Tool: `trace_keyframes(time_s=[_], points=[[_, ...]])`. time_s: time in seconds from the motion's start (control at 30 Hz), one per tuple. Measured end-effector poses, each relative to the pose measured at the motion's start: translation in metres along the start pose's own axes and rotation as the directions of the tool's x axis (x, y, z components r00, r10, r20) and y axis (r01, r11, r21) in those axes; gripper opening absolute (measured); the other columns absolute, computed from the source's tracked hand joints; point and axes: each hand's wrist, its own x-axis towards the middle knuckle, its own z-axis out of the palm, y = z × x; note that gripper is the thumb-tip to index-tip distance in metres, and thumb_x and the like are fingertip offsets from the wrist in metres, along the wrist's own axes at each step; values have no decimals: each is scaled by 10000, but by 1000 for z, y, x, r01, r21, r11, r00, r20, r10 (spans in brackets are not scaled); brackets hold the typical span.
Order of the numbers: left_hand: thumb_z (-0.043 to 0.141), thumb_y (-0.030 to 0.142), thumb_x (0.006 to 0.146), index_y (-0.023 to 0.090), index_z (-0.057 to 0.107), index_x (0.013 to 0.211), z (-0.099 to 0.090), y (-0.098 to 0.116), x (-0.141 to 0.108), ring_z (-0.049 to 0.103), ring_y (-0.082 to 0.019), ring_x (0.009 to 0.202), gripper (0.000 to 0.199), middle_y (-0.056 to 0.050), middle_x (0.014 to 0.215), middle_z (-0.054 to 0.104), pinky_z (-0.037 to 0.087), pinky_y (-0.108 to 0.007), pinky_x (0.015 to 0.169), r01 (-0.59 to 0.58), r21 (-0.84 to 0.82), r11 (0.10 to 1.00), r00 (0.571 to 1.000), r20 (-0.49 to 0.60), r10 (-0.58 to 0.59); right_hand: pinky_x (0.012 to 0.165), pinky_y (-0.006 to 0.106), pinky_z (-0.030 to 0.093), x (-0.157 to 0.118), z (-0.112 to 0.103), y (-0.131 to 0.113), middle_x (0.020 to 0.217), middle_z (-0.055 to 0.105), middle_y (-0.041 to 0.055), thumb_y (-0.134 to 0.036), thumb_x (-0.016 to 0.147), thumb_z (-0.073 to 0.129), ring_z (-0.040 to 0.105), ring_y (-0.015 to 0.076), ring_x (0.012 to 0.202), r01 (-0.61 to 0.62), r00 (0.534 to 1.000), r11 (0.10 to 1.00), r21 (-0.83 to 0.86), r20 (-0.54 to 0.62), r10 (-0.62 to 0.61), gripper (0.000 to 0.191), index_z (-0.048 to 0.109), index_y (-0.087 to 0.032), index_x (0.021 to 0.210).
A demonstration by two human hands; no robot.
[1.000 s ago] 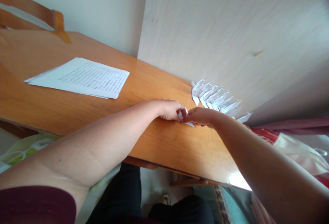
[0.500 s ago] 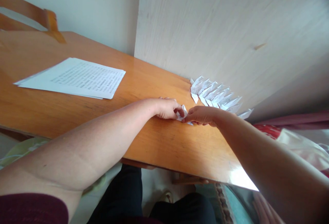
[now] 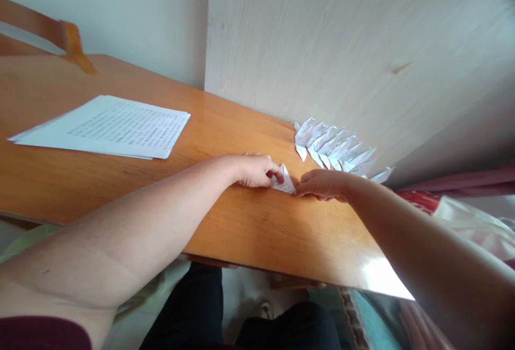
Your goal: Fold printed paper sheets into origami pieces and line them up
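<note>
A small folded paper triangle (image 3: 285,185), white with print on it, lies on the wooden table between my hands. My left hand (image 3: 257,171) holds its left part, thumb and fingers bent onto the paper. At the right corner, the closed fingertips of my right hand (image 3: 319,184) grip or press the edge; the exact grip is partly hidden. Behind my right hand, several folded paper pieces (image 3: 328,143) stand in a slanting row near the board. Farther left lies a stack of printed sheets (image 3: 132,125).
The wooden table (image 3: 241,232) meets a pale board (image 3: 314,44) along its back edge. A wooden chair back (image 3: 72,44) shows at the far left. Red and white cloth (image 3: 454,216) is bundled at the right, beyond my right arm.
My hands have drawn slightly apart, the right one moving toward the triangle's right corner. More of the paper's printed face shows now. The camera view has shifted a little.
</note>
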Motion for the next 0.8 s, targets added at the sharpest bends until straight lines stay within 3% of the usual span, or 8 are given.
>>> trace_keyframes(time_s=[0.3, 0.53, 0.8], points=[[585, 396, 830, 395, 683, 1221, -1, -3, 0, 550, -212, 1020, 403, -11, 1097, 616, 406, -313, 922, -14, 12, 1000, 1000, 17, 14, 448, 257, 236, 1, 5, 14, 537, 480, -45, -260, 736, 681, 392, 99, 464, 98, 995, 983, 153, -19, -97, 189, 508, -212, 679], [580, 314, 835, 391, 660, 1268, 3, -13, 2, 542, -186, 1031, 447, -3, 1160, 593, 408, -268, 932, -62, -25, 998, 998, 29, 63, 475, 239, 315, 6, 9, 27, 586, 550, -35, -274, 734, 678, 475, 109, 501, 143, 989, 981, 131, -62, -135, 139, 553, -213, 745], [549, 221, 829, 347, 648, 1304, 2, -15, 0, 560, -163, 1020, 501, -21, 1118, 564, 417, -240, 933, -89, -73, 993, 994, 58, 93, 478, 225, 343, -1, 14, 24, 608, 577, -26, -230, 740, 651, 521, 112, 513, 190, 979, 969, 156, -105, -175, 108, 544, -212, 746]])
